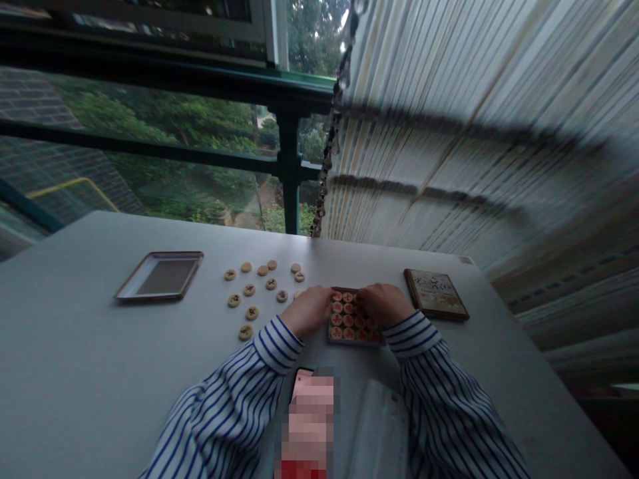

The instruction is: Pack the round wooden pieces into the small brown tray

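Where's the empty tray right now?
The empty tray lies at the head view's left, on the table, just left of the loose wooden discs, apart from the left hand.

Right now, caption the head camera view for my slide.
Striped-sleeved left hand and right hand flank a small tray of red-marked round wooden pieces; black-marked wooden discs lie loose on the grey table.

both hands [349, 307] on red-marked pieces [349, 319], loose discs [259, 289] left

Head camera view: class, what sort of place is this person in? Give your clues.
Probably a glazed balcony or sunroom at home. A white table stands against a big window looking onto trees, blinds hang on the right, and wooden game pieces lie loose on the table.
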Demonstrator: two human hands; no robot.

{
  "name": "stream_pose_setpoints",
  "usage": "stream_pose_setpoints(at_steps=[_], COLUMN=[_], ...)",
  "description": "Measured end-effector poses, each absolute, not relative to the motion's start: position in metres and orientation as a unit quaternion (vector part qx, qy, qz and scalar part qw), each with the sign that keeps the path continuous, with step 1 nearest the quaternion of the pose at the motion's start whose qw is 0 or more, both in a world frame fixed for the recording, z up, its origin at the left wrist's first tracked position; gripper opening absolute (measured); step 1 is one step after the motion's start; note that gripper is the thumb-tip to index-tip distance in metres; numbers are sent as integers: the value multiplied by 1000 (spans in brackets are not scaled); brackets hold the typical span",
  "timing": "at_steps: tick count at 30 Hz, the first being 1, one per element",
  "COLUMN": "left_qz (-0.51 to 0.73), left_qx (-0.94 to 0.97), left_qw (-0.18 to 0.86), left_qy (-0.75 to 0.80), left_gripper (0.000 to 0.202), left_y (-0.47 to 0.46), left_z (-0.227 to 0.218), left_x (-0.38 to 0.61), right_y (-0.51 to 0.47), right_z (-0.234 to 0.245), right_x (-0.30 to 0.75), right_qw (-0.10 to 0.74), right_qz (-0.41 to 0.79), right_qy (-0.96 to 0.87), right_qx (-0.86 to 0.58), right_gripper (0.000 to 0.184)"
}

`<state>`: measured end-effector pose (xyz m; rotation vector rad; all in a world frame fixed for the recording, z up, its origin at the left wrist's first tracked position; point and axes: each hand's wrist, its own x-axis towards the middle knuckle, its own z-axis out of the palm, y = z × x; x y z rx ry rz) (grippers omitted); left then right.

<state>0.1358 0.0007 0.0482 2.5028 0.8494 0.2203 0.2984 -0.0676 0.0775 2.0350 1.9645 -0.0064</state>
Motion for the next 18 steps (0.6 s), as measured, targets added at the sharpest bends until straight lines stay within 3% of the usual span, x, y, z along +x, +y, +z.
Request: stream_pose_setpoints(at_steps=[18], left_qz=[87], left_qx=[919], left_qw=[231], left_qy=[308], left_gripper=[32], left_y=[3], left_z=[47], left_x=[134], right_y=[-68], right_z=[76], right_x=[299], right_qw=[154], right_qz=[-8], right_qy=[692], right_qx=[706], right_gripper=[25])
